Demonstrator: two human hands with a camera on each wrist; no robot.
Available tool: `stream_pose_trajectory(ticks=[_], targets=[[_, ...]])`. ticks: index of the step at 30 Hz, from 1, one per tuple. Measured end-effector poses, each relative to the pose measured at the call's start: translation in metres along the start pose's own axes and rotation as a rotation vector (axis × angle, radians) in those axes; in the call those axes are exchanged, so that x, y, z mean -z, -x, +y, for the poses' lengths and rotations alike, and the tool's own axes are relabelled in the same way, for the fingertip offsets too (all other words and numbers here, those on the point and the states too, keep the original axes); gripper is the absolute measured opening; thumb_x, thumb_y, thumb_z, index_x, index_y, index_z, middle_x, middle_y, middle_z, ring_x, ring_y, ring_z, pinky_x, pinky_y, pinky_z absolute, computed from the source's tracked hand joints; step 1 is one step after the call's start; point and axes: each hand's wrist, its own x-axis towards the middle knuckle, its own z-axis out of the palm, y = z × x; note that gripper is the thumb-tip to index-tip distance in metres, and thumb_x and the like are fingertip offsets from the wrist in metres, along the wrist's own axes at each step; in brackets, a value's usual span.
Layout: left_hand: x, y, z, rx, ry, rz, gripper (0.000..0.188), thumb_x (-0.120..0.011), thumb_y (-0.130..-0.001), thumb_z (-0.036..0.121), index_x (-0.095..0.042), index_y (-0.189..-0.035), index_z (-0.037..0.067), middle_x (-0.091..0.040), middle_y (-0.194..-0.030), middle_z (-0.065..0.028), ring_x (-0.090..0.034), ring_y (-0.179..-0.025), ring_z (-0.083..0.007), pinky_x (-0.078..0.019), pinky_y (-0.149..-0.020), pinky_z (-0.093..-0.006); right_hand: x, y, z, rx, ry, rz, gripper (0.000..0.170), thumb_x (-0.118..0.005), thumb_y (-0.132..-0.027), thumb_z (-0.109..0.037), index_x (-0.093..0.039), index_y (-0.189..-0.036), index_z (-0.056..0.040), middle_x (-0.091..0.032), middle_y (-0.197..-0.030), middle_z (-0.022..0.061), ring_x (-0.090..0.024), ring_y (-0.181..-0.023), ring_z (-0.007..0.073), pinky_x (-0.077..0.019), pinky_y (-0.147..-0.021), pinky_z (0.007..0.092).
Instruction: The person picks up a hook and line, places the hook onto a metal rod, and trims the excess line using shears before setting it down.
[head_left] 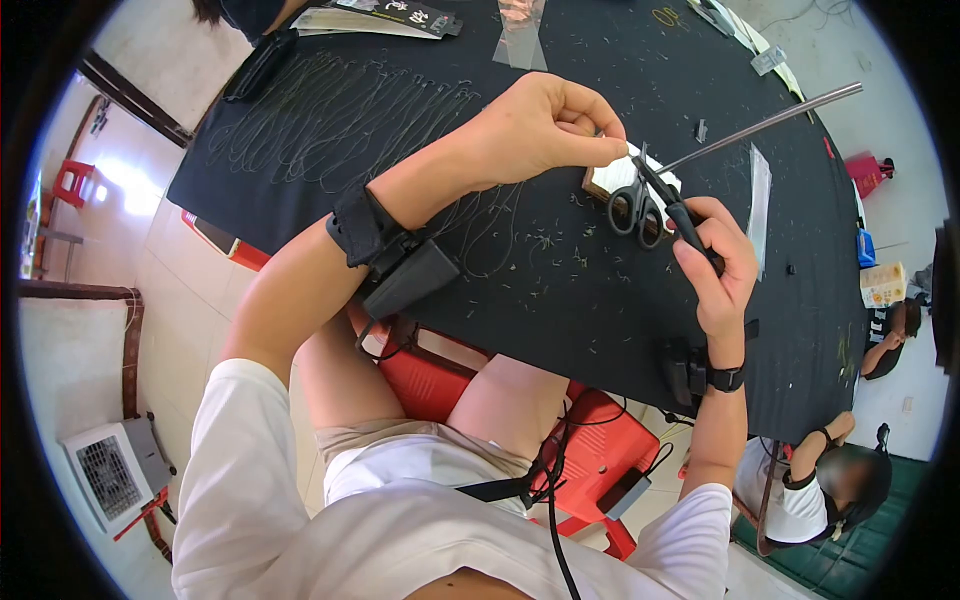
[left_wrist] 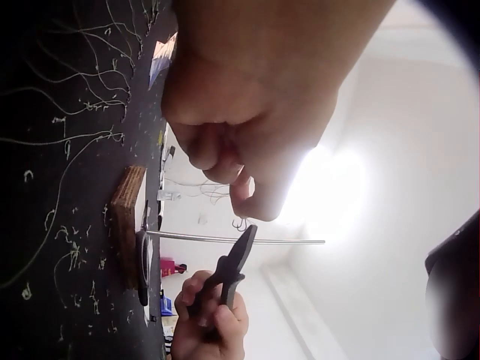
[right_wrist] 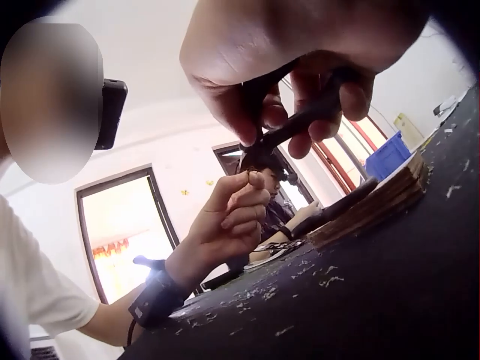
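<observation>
My left hand [head_left: 545, 125] pinches a tiny hook [left_wrist: 240, 223] between thumb and forefinger, its curved points showing past the fingertips. In my right hand [head_left: 722, 265] are black pliers [head_left: 680, 212], gripped by the handles, their nose pointing up at the left fingertips. Beneath the pliers lies a wooden block [head_left: 601, 185] with a white top. Black-handled scissors [head_left: 641, 190] rest at the block. A thin metal rod [head_left: 770, 126] slants up and out from the block toward the far right.
Many loops of thin dark line [head_left: 465, 90] lie across the left of the black-covered table [head_left: 560, 320], with small clippings scattered near me. A clear plastic bag [head_left: 520, 40] lies at the back, and a white strip [head_left: 759, 200] at right. Another person [head_left: 815, 490] sits at the right.
</observation>
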Motion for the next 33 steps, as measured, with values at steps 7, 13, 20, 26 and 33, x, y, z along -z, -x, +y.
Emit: stream_pose_trajectory(ticks=[7,13,20,26,33], targets=[[-0.0013,0.0011,0.0019,-0.033,0.022,-0.013,0.011,-0.062,-0.08,0.01,-0.063,-0.086,0.0,-0.041,-0.059,0.0103,-0.033,-0.052,0.0016,-0.0226,-0.046,-0.016,-0.0031,-0.0008,0.0015,0.001,-0.107,0.011,0.019,-0.059,-0.073,-0.011,-0.048,-0.064,0.002,-0.056,-0.082,0.0133,-0.049,-0.068,0.0155,-0.0366,-0.06,0.0236],[0.0003,0.0012,-0.0001,-0.02,0.034,-0.037,0.011,-0.062,-0.08,0.011,-0.063,-0.086,0.001,-0.043,-0.059,0.0095,-0.034,-0.052,0.0014,-0.0232,-0.046,-0.0159,-0.0024,-0.0013,-0.0014,0.024,-0.11,-0.006,0.019,-0.059,-0.072,-0.01,-0.047,-0.063,0.0017,-0.056,-0.081,0.0139,-0.051,-0.069,0.0164,-0.0376,-0.061,0.024],[0.0001,0.0014,0.0029,0.073,0.042,-0.015,0.014,-0.062,-0.08,0.014,-0.064,-0.087,0.002,-0.052,-0.063,0.0068,-0.039,-0.052,0.0015,-0.0245,-0.045,-0.0153,-0.0015,-0.0002,0.0028,0.0,-0.046,-0.002,0.021,-0.059,-0.071,-0.011,-0.044,-0.063,0.0011,-0.053,-0.082,0.012,-0.043,-0.063,0.0139,-0.0324,-0.056,0.0238],[-0.0011,0.0008,-0.0002,0.098,0.041,0.023,0.015,-0.062,-0.08,0.015,-0.063,-0.087,0.002,-0.052,-0.063,0.0063,-0.038,-0.051,0.0013,-0.0238,-0.043,-0.0158,-0.0001,0.0,0.0067,0.002,-0.036,0.006,0.019,-0.06,-0.07,-0.007,-0.043,-0.062,0.0001,-0.053,-0.084,0.0113,-0.044,-0.065,0.0135,-0.0322,-0.057,0.0234],[-0.0002,0.0002,0.0036,0.157,0.022,0.033,0.013,-0.062,-0.08,0.016,-0.062,-0.082,0.003,-0.048,-0.057,0.0065,-0.035,-0.045,0.0003,-0.0221,-0.04,-0.0167,-0.0022,-0.0054,-0.0018,0.16,0.33,0.125,0.016,-0.062,-0.061,0.001,-0.046,-0.061,-0.0003,-0.052,-0.091,0.0123,-0.053,-0.075,0.0206,-0.0414,-0.068,0.0281]])
